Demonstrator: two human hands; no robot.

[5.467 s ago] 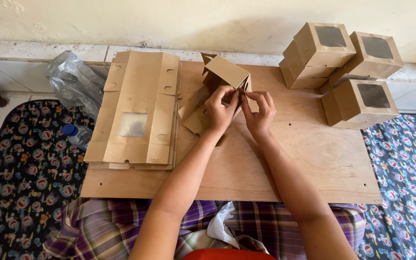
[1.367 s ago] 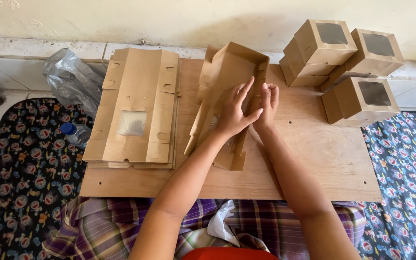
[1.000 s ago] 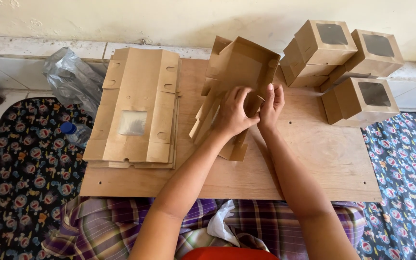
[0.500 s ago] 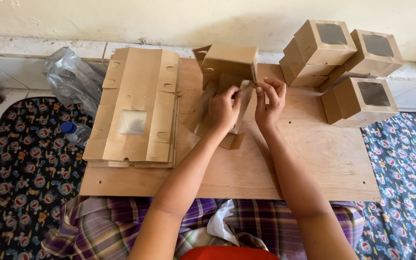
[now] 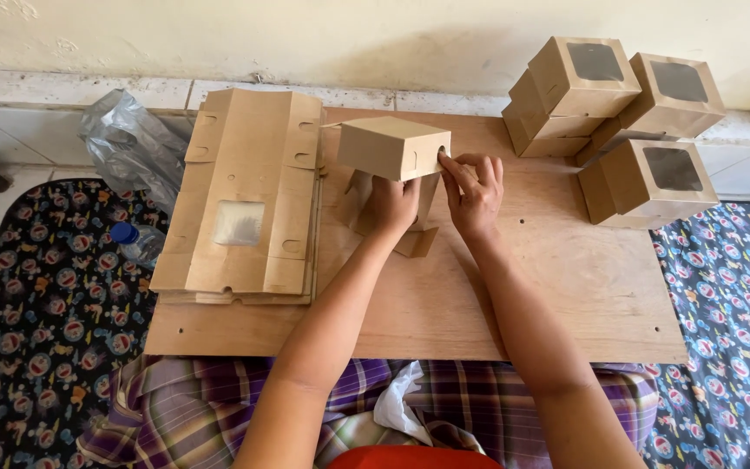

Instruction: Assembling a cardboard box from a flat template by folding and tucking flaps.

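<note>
Kraft cardboard box (image 5: 392, 146), partly folded, held above the middle rear of the wooden board (image 5: 514, 304) that serves as bench, its closed brown faces turned up and toward the camera, loose flaps hanging beneath it down to the board. Left hand (image 5: 392, 204) under the box, fingers curled up against its underside and flaps, so its grip is closed on the box from below. Right hand (image 5: 476, 189) at the box's right end, fingertips (image 5: 446, 161) pinched on the edge of that end face; its grip is narrow and also on the box.

Stack of flat box blanks (image 5: 249, 195) on the left part of the board, just beside the held box; the top blank shows a clear film window. Finished window boxes (image 5: 622, 117), four visible, piled at the far right rear corner of the board, well apart from the hands, their dark windows facing up and outward. Crumpled clear plastic bag (image 5: 132, 143) beyond the board's left rear corner, by the tiled floor edge. Plastic bottle (image 5: 136, 243) with a blue cap on the patterned mat (image 5: 36, 321) left of the board. Plaid cloth (image 5: 470, 399) across the person's lap at the near edge.
</note>
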